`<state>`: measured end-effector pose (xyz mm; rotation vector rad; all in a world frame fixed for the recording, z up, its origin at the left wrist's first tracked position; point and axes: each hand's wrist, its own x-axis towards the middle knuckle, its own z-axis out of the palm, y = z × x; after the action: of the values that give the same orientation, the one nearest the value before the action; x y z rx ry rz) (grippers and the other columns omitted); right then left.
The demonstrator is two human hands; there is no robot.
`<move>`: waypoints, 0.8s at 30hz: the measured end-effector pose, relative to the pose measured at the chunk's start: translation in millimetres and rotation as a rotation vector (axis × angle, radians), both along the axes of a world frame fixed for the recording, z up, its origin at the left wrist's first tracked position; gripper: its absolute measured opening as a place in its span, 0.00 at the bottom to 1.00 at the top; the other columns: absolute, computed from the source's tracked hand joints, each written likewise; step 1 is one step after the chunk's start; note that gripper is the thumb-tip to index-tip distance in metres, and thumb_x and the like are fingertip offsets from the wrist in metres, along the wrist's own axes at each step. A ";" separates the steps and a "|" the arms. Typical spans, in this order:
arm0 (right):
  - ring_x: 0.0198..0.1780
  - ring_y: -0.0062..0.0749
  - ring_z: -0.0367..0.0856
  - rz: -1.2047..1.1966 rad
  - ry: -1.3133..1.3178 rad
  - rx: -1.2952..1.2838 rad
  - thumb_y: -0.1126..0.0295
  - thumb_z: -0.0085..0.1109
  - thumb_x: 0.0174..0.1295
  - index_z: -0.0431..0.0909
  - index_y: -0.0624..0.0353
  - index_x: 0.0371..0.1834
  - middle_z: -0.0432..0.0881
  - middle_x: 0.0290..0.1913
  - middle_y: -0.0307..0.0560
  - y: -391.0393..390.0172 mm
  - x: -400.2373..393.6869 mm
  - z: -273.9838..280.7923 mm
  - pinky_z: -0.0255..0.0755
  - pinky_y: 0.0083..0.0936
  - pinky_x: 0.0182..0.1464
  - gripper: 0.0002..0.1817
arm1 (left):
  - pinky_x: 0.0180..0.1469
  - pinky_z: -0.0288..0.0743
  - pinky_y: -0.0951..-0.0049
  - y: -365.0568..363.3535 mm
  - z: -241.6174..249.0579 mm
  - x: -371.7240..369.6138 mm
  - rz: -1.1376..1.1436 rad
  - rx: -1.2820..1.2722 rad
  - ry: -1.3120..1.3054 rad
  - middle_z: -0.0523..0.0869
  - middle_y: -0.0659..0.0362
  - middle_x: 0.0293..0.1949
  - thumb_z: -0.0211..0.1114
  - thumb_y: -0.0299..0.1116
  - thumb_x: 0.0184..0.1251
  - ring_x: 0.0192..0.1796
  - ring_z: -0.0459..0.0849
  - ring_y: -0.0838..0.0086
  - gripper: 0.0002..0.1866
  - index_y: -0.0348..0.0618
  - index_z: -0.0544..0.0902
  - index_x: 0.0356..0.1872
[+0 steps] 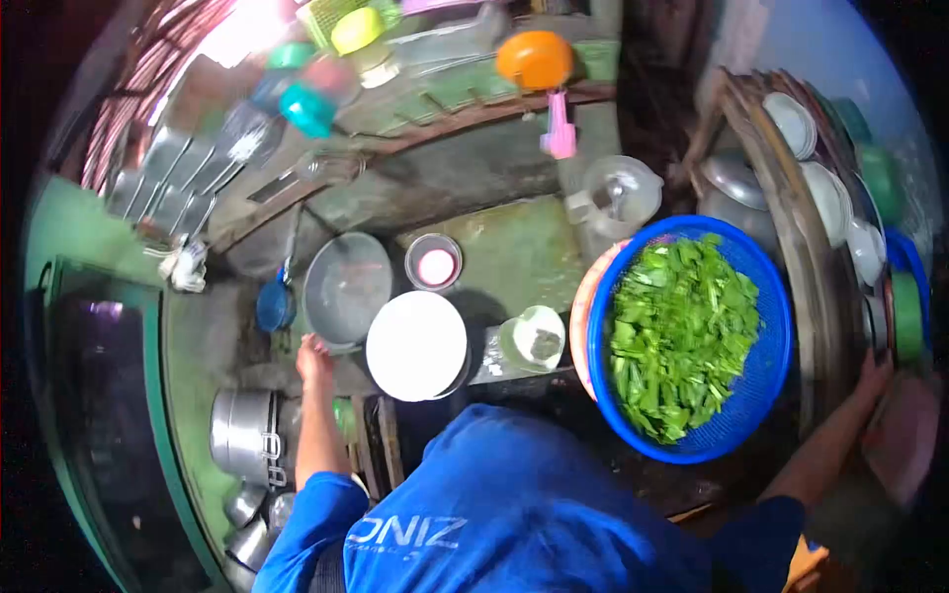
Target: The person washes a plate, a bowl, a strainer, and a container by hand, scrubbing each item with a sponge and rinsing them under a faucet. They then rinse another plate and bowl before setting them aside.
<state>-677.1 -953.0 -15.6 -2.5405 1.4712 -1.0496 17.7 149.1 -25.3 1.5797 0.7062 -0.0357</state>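
My left hand is at the lower left rim of a grey basin; its fingers are blurred and I cannot tell whether they grip it. Just right of the basin is a round white lid or plate. At the far right, my right hand reaches beside the dish rack, near a green item; its fingers are too dim to read. Between my arms stands a blue strainer basket with chopped green leaves, over a pinkish basin.
A small bowl, a cup with a white top and a clear pitcher stand on the counter. Wooden rack posts rise at right, with plates. Metal pots are at lower left.
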 end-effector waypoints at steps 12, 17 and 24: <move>0.59 0.40 0.75 0.369 -0.726 0.045 0.60 0.47 0.74 0.68 0.70 0.65 0.77 0.57 0.55 349.0 129.7 143.6 0.65 0.34 0.64 0.26 | 0.53 0.77 0.61 -39.6 -78.0 -56.8 -0.728 0.828 -0.089 0.84 0.44 0.44 0.78 0.41 0.45 0.48 0.84 0.57 0.36 0.31 0.72 0.53; 0.42 0.28 0.77 0.235 -0.634 0.126 0.64 0.50 0.73 0.74 0.67 0.56 0.78 0.39 0.45 483.9 249.5 199.9 0.74 0.26 0.46 0.18 | 0.51 0.79 0.65 -40.4 -47.8 -41.7 -0.874 0.600 0.120 0.84 0.46 0.47 0.79 0.42 0.48 0.47 0.84 0.66 0.38 0.27 0.72 0.54; 0.43 0.32 0.80 0.908 -0.547 1.388 0.65 0.53 0.71 0.76 0.65 0.55 0.82 0.45 0.48 714.1 509.0 67.9 0.76 0.29 0.48 0.16 | 0.60 0.73 0.67 -22.6 -66.4 -34.1 -0.949 -0.045 -0.004 0.83 0.52 0.51 0.67 0.23 0.57 0.54 0.81 0.69 0.28 0.33 0.71 0.61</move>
<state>-168.1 -238.9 52.3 -1.3617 0.3944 -0.2614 -16.5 126.6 -91.7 1.7400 -0.1004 -0.7361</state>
